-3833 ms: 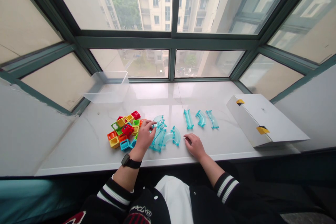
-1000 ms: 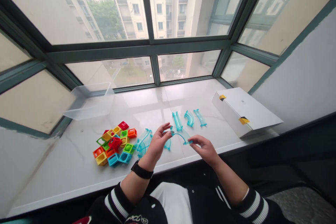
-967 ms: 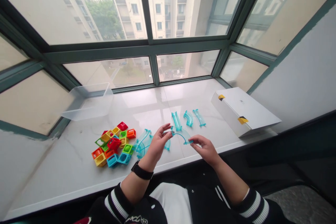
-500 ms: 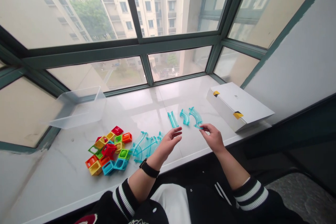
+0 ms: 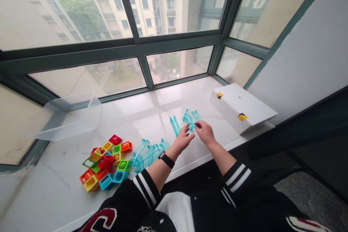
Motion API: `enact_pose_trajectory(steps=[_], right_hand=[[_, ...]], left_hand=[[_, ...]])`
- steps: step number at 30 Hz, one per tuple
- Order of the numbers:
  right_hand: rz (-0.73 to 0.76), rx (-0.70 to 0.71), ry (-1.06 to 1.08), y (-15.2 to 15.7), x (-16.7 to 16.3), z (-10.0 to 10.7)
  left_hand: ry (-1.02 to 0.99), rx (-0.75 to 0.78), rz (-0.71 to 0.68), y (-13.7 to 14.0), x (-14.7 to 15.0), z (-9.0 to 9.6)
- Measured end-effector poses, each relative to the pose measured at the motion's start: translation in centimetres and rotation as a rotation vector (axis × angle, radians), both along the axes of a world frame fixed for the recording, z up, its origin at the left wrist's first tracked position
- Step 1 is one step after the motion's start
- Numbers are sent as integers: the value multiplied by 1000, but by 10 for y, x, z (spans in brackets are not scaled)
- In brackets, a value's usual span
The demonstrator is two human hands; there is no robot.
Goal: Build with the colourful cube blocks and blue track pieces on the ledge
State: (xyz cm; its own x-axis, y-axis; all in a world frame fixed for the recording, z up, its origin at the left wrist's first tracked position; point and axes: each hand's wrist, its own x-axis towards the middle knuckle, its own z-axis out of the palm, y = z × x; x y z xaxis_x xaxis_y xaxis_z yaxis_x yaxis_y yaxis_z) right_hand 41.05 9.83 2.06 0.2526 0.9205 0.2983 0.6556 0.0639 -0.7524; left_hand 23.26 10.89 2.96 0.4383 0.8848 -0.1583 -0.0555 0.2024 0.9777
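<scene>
Head camera: near the centre of the frame, a curved track piece (image 5: 187, 117) of clear turquoise plastic, thin-walled and edged with a darker line, is seen at the fingertips of both hands. Its near end appears to be pinched by the right hand (image 5: 205, 133), whose thumb and forefinger are brought close together. The left hand (image 5: 181, 140) is held just beside it with thumb and fingers loosely parted; whether the plastic is touched by its fingertips cannot be told. A straight track piece (image 5: 175, 125), narrow and channelled, is laid just to the left, and another track piece (image 5: 196, 114) is partly covered by the right hand.

In the lower middle of the frame, left of the wrist, more see-through track pieces (image 5: 148, 156) are heaped, their arcs and knobbed ends overlapping. Beside them, at lower left, glossy hollow blocks (image 5: 106, 162) in red, orange, yellow, green and blue are piled, square-edged, some with rounded openings. All are carried by a pale, polished surface (image 5: 146, 116) marked with faint veins and soft reflections. A cloudy, see-through tub (image 5: 81, 116) is set at middle left, and a smooth white box (image 5: 244, 107) with yellow-and-black tabs at middle right. A dark-strapped watch (image 5: 166, 159) is worn on the left wrist, and black sleeves (image 5: 236, 177) are banded in ribbed white.
</scene>
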Motion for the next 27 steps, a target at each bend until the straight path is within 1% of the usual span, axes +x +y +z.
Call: enact_pose_trajectory(steps=[4,8,16,22,27], right_hand=[[-12,-61,-38,17,-2,-9],[-17,-85,-47,24,-5,-14],[3,-134,-47,26,-6,-17],[6,-183,-67,27,-5,-19],[19,-197,-72,28,-5,-18]], left_hand=[[33,-56,36,12,0,-3],[32,-83,36,19,0,-5],[31,-81,56,18,5,-15],[87,-92,44,19,9,-13],[96,-99,48,18,8,-10]])
